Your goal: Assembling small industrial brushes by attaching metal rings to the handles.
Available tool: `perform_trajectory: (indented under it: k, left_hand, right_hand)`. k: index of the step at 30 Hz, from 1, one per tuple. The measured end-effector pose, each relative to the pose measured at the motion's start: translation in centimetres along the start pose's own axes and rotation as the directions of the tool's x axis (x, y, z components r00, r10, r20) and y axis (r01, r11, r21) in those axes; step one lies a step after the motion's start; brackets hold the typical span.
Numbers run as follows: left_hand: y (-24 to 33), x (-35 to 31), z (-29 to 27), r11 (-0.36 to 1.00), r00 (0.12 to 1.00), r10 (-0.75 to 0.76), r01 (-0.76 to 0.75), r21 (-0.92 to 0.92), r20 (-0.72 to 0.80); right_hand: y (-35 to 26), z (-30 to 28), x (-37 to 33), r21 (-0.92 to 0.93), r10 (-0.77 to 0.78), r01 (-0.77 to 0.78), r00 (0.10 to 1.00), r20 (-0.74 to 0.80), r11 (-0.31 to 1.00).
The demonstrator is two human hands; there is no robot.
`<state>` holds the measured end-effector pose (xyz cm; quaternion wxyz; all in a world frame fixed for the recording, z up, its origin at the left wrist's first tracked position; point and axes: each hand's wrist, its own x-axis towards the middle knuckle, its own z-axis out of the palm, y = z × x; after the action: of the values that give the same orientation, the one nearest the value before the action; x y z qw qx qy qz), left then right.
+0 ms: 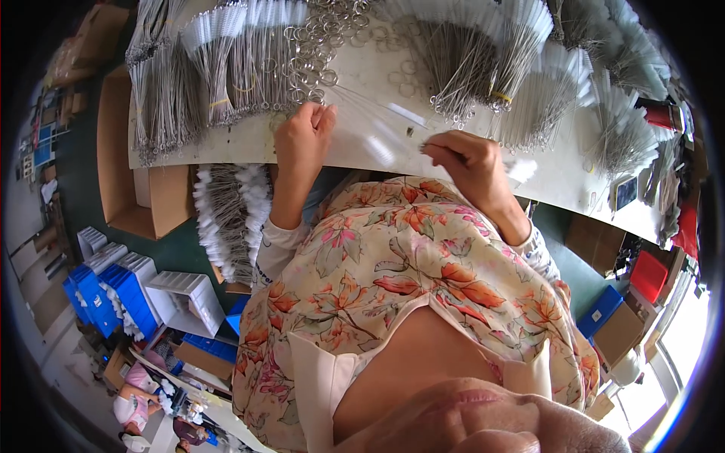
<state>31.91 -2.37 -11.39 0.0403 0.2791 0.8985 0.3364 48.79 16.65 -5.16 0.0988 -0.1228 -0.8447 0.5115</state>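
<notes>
At the table's near edge, my left hand is closed, its fingertips at a metal ring beside the ring pile. My right hand pinches a thin wire end at its fingertips; white bristles show past its wrist, seemingly of the same wire brush. Between the hands, a blurred wire brush has its white bristles toward the right hand. Another brush, with thin wire stems running up left to the rings, lies just beyond. Most of what the left fingers hold is hidden.
Loose metal rings are heaped at the far middle. Bundles of wire brushes lie left and right on the white table. Left of me are an open cardboard box and plastic crates. Other people appear at lower left.
</notes>
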Motion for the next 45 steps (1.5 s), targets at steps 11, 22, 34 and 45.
perform_trajectory:
  k: [11,22,34,45]
  left_hand:
    - [1.5,-0.4,-0.7,0.879,0.957,-0.224,0.28,-0.385,0.183]
    - [3.1,0.2,0.6,0.843,0.921,-0.259,0.362,-0.398,0.29]
    - [5.5,-1.3,-1.1,0.755,0.96,0.228,-0.07,-0.652,0.161]
    - [7.6,4.3,-11.5,0.522,0.681,0.41,0.37,-0.769,0.607]
  right_hand:
    - [-0.7,-2.6,0.2,0.009,0.09,-0.09,0.995,-0.033,0.996]
    - [-1.6,3.7,7.3,0.037,-0.073,0.072,0.997,0.037,0.997]
    - [-4.7,1.7,7.6,0.278,-0.009,-0.066,0.965,0.26,0.958]
    - [-6.0,0.7,4.4,-0.284,-0.568,0.529,0.82,-0.073,0.8]
